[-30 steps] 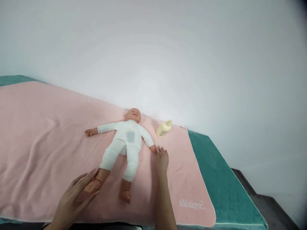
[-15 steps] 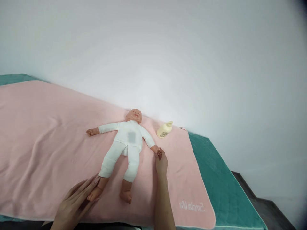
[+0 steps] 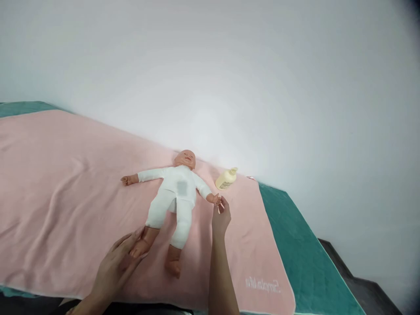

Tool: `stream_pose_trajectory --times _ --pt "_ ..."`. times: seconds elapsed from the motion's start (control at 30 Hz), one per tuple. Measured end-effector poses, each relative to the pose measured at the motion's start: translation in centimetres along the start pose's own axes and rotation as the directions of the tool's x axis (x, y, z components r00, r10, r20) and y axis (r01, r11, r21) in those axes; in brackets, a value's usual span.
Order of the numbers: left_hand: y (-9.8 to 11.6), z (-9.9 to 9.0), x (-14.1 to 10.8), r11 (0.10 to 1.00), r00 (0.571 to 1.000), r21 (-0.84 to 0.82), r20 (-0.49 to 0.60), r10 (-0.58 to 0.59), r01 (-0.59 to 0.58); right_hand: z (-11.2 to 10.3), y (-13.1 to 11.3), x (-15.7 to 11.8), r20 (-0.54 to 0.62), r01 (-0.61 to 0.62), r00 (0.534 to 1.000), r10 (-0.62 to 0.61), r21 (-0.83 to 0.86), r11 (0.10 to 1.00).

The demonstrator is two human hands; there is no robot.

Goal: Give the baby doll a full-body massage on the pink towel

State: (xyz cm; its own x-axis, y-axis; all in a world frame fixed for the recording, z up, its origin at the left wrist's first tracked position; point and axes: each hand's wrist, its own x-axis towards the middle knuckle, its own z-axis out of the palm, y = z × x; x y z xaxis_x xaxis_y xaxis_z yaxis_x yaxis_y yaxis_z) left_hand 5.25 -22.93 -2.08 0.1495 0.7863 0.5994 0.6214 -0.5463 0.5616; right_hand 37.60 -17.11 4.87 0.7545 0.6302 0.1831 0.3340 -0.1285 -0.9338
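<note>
A baby doll (image 3: 185, 199) lies on its back in the middle of a pink blanket (image 3: 88, 210). Its head is at the far side and its feet are at the near side. It has white clothes on, with a gray square (image 3: 182, 188) on the tummy.

The person's left hand (image 3: 113, 269) is at the near left. Its fingers are on one side of the doll's left-side foot (image 3: 140, 248) and its thumb is on the other, so the foot is held in between. The right hand (image 3: 222, 217) is farther away and to the right. Its finger and thumb tips pinch the doll's small right-side hand (image 3: 214, 199).

A pale yellow pump bottle (image 3: 226, 180) is on the blanket, near that small hand and a bit farther back. White letters (image 3: 262, 284) show backward at the near right corner. A green cover (image 3: 295, 245) peeks out under the blanket, and a plain wall (image 3: 210, 65) is behind.
</note>
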Motion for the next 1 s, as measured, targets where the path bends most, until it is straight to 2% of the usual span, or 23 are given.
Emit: stream_pose_trajectory --times 0.1,0.17,0.23,0.27,0.33,0.4,0.43,0.5,0.67,0.8,0.9,1.0 --pt "1.4 0.7 2.4 0.999 0.999 -0.035 -0.050 0.015 -0.017 1.4 -1.9 -0.7 0.001 0.104 0.995 -0.104 -0.002 0.995" --pt "2.1 1.2 4.0 0.996 0.998 -0.089 -0.058 -0.026 0.021 2.4 -2.8 -1.3 0.014 0.183 0.983 -0.183 0.000 0.983" --pt "2.6 1.6 5.3 0.984 0.996 -0.157 -0.040 -0.085 0.078 3.5 -3.3 -1.9 0.045 0.330 0.943 -0.329 -0.018 0.944" --pt "2.7 1.8 5.9 0.976 0.992 -0.188 -0.025 -0.120 0.113 4.2 -3.3 -2.3 0.067 0.435 0.899 -0.432 -0.042 0.899" --pt "2.8 2.2 6.9 0.951 0.980 -0.241 0.008 -0.197 0.193 5.4 -3.0 -3.0 0.111 0.649 0.761 -0.639 -0.108 0.753" --pt "2.7 2.5 7.7 0.921 0.962 -0.281 0.051 -0.268 0.271 6.5 -2.4 -3.6 0.143 0.777 0.629 -0.764 -0.166 0.608" --pt "2.7 2.6 8.0 0.906 0.953 -0.295 0.070 -0.295 0.302 6.9 -2.1 -3.8 0.154 0.805 0.590 -0.793 -0.187 0.563" --pt "2.7 2.8 8.7 0.887 0.941 -0.316 0.097 -0.323 0.337 7.3 -1.7 -4.1 0.187 0.824 0.562 -0.806 -0.212 0.525" --pt "2.6 3.1 9.8 0.885 0.939 -0.312 0.103 -0.329 0.345 7.0 -1.7 -4.1 0.277 0.811 0.585 -0.762 -0.198 0.551" --pt "2.7 2.9 9.8 0.908 0.951 -0.283 0.090 -0.294 0.308 6.5 -1.4 -3.6 0.260 0.791 0.612 -0.747 -0.189 0.582" --pt "2.8 2.3 9.2 0.928 0.958 -0.239 0.069 -0.277 0.286 5.8 -1.2 -3.0 0.213 0.738 0.675 -0.707 -0.187 0.649" --pt "2.5 1.2 8.1 0.955 0.978 -0.213 0.040 -0.204 0.207 4.6 -1.1 -2.0 0.153 0.603 0.797 -0.584 -0.158 0.782"
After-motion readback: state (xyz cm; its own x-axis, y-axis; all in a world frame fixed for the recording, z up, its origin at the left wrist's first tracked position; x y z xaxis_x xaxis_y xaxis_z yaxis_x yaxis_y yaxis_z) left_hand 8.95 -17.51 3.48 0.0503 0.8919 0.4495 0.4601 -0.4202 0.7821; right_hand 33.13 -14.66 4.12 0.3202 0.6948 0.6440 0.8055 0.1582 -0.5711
